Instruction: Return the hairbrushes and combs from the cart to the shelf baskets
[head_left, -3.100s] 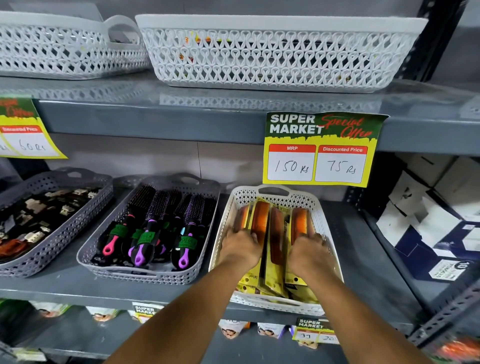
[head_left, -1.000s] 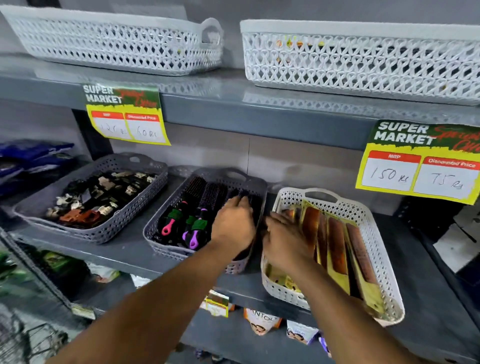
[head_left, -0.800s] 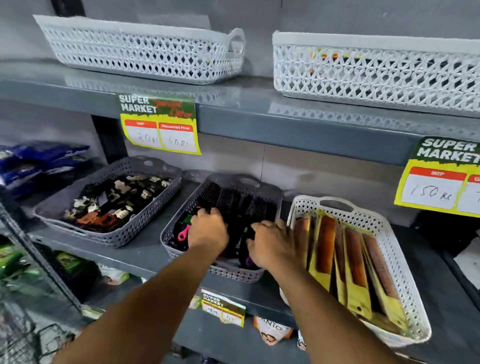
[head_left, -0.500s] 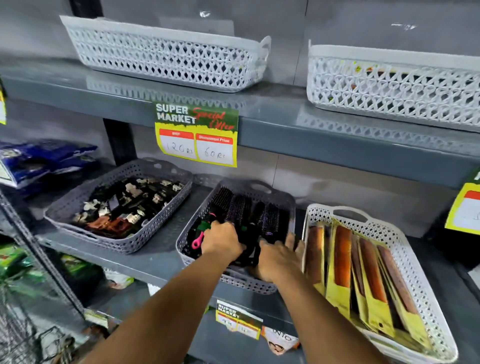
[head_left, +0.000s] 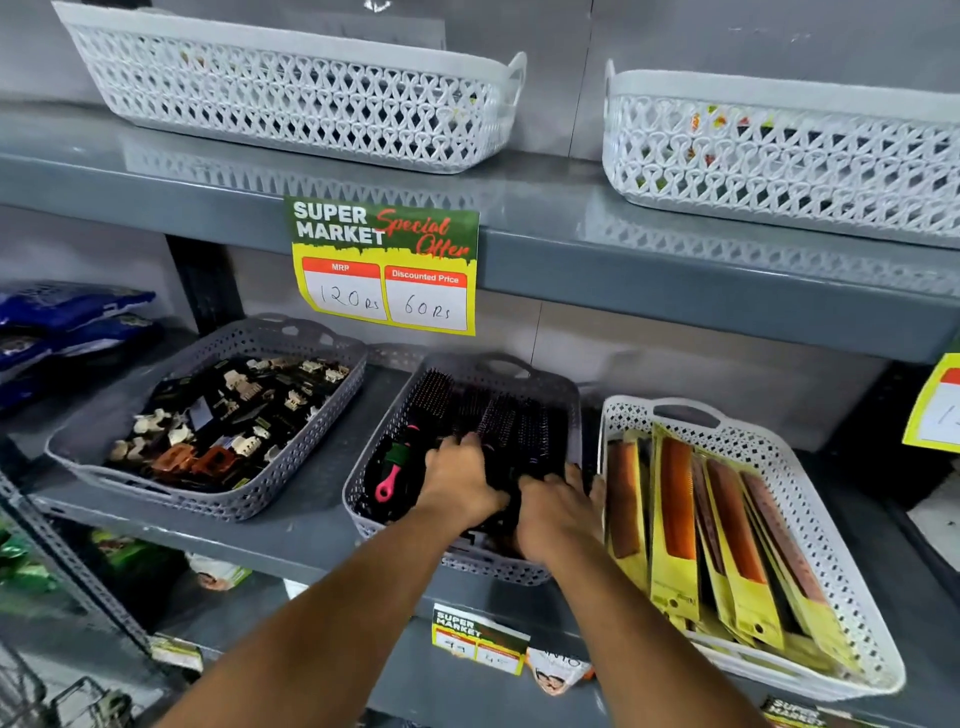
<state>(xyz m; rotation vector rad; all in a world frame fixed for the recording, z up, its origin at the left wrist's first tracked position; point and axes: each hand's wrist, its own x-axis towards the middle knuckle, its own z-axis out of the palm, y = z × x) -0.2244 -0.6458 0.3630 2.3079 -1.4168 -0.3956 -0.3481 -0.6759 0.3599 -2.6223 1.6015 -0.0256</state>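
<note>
A grey basket (head_left: 358, 499) in the middle of the shelf holds several round hairbrushes (head_left: 498, 415) with dark bristles; one pink handle (head_left: 387, 486) shows at its left. Both my hands are inside this basket, over the brush handles. My left hand (head_left: 462, 483) has its fingers curled down around the brushes. My right hand (head_left: 558, 514) lies flat on them with fingers spread, against the basket's right wall. To the right, a white basket (head_left: 831, 540) holds several brown and orange combs (head_left: 675, 499) in yellow sleeves.
A grey basket of hair clips (head_left: 291, 467) sits to the left. Two white baskets (head_left: 291, 98) (head_left: 779, 156) stand on the upper shelf, with a price sign (head_left: 384, 265) on its edge. Blue packets (head_left: 62, 312) lie far left. Cart wire (head_left: 31, 696) shows bottom left.
Both hands left the white comb basket and moved left into the grey hairbrush basket, where they now rest on the brushes. My view shifted left as well.
</note>
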